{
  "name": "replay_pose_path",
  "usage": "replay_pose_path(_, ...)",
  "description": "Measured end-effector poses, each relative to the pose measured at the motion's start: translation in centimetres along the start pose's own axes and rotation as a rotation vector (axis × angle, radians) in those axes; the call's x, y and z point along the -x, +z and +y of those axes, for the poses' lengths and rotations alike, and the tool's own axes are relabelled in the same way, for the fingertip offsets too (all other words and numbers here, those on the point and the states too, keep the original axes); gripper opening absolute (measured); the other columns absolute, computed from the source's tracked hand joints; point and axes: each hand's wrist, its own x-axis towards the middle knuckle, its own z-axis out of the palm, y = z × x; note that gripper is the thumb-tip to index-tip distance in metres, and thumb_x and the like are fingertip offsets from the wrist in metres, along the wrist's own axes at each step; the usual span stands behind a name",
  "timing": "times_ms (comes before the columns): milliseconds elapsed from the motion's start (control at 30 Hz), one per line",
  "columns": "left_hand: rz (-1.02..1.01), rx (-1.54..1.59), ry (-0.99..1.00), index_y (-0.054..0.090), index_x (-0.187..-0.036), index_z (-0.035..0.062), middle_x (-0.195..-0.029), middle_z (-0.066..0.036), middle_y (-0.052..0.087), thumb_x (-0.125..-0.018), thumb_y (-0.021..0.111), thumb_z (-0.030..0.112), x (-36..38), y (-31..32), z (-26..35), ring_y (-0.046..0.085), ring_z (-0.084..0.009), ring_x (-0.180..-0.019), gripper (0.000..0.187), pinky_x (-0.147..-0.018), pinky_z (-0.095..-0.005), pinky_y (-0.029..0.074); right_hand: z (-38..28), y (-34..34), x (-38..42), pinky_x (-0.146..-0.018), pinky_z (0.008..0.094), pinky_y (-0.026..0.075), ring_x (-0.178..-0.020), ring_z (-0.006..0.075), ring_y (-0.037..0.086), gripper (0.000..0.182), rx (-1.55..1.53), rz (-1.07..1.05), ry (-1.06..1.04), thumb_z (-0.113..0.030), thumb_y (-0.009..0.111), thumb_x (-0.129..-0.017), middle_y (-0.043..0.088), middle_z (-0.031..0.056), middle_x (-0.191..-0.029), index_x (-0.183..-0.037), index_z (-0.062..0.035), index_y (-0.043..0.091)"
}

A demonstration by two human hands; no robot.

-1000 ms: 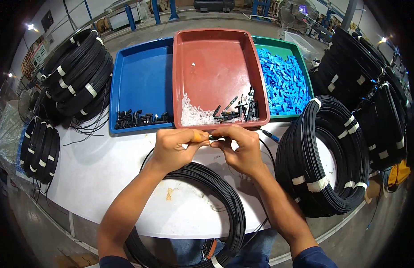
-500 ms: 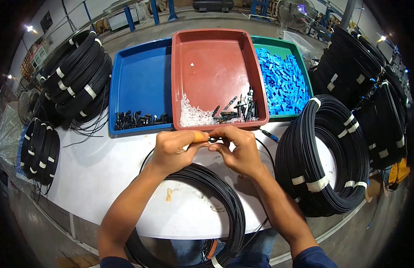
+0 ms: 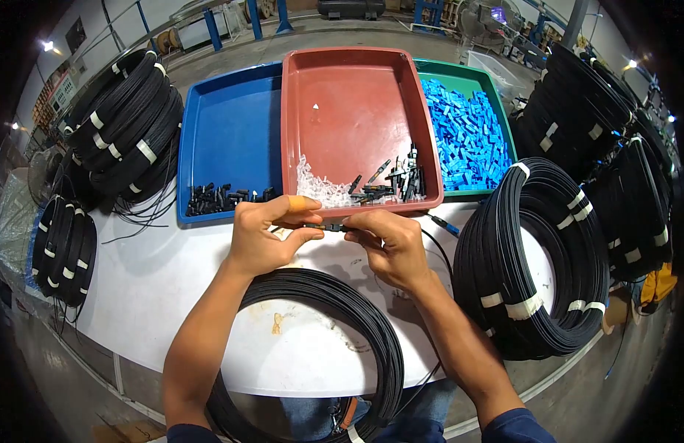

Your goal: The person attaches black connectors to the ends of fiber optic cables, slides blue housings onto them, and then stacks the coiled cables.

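While the right hand (image 3: 386, 247) pinches the right part of a slim black connector (image 3: 336, 228) between thumb and fingers, the left hand (image 3: 264, 236) sits at its other end, near the middle of the frame and just below the red tray (image 3: 349, 111). The left thumb lies at the connector's end and the index finger, with an orange wrap (image 3: 303, 203) around it, is raised above; whether this left grip is firm or loose, I cannot tell. The connector is roughly level over the white desk (image 3: 150, 303).

A coil of black cable (image 3: 386, 347) lies at lower centre, across the desk's near edge. Inside the red tray, clear plastic pieces (image 3: 312, 188) and black connectors (image 3: 408, 177) gather along the near side. Its neighbours are a blue tray (image 3: 231, 133) with small black parts (image 3: 224, 198), left of centre, and a green tray (image 3: 460, 74) heaped with blue plastic pieces (image 3: 467, 140), upper right. A blue-tipped connector (image 3: 445, 225) rests just below the green tray. Larger banded cable coils (image 3: 497, 258) stand at right; more coils (image 3: 128, 133) are stacked upper left.
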Motion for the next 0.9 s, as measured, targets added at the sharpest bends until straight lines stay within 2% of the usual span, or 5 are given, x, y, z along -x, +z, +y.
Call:
replay_pose_path(133, -0.001, 0.072, -0.027, 0.068, -0.112, -0.0035, -0.091, -0.017, 0.077, -0.073, 0.081, -0.01, 0.02, -0.44, -0.36, 0.077, -0.0203, -0.086, 0.041, -0.079, -0.03, 0.062, -0.34, 0.01, -0.26, -0.073, 0.0397, 0.056, -0.083, 0.0307, 0.071, 0.034, 0.021, 0.001, -0.064, 0.009, 0.069, -0.076, 0.072, 0.0138, -0.092, -0.108, -0.0028, 0.071)
replay_pose_path(233, 0.0, 0.155, -0.098, 0.066, -0.117, -0.0033, -0.09, -0.016, 0.077, -0.074, 0.08, -0.011, 0.24, -0.55, -0.78, 0.077, -0.0187, -0.085, 0.045, -0.078, -0.0284, 0.061, 0.34, 0.13, -0.22, -0.073, 0.0393, 0.056, -0.088, 0.0294, 0.07, 0.058, 0.116, -0.094, -0.226, 0.012, 0.063, -0.068, 0.071, 0.0111, -0.1, -0.122, -0.0095, 0.07)
replay_pose_path(533, -0.032, 0.164, -0.17, 0.065, -0.119, -0.0029, -0.085, -0.012, 0.077, -0.074, 0.078, -0.012, 0.32, -0.25, -0.35, 0.075, -0.0152, -0.08, 0.047, -0.073, -0.0242, 0.059, 0.1, -0.35, -0.19, -0.061, 0.0401, 0.052, -0.07, 0.0279, 0.062, 0.071, 0.271, -0.253, -0.196, 0.005, 0.064, -0.067, 0.06, 0.0067, -0.089, -0.135, -0.0178, 0.065)
replay_pose_path(733, 0.0, 0.177, -0.129, 0.067, -0.119, 0.0012, -0.085, -0.012, 0.078, -0.078, 0.078, -0.006, 0.52, -0.13, -0.96, 0.077, -0.0153, -0.08, 0.043, -0.077, -0.0261, 0.06, 0.01, -0.11, 0.14, -0.061, 0.0388, 0.052, -0.072, 0.0281, 0.063, 0.083, 0.257, -0.256, -0.163, 0.012, 0.062, -0.061, 0.065, 0.0083, -0.091, -0.139, -0.0186, 0.064)
replay_pose_path(900, 0.001, 0.169, -0.118, 0.068, -0.118, 0.0016, -0.086, -0.012, 0.078, -0.077, 0.078, -0.006, 0.57, -0.06, -1.15, 0.077, -0.0161, -0.082, 0.043, -0.077, -0.0258, 0.06, -0.06, -0.04, 0.18, -0.061, 0.0388, 0.052, -0.071, 0.0284, 0.063, 0.081, 0.235, -0.21, -0.203, 0.012, 0.061, -0.062, 0.064, 0.008, -0.09, -0.138, -0.0181, 0.064)
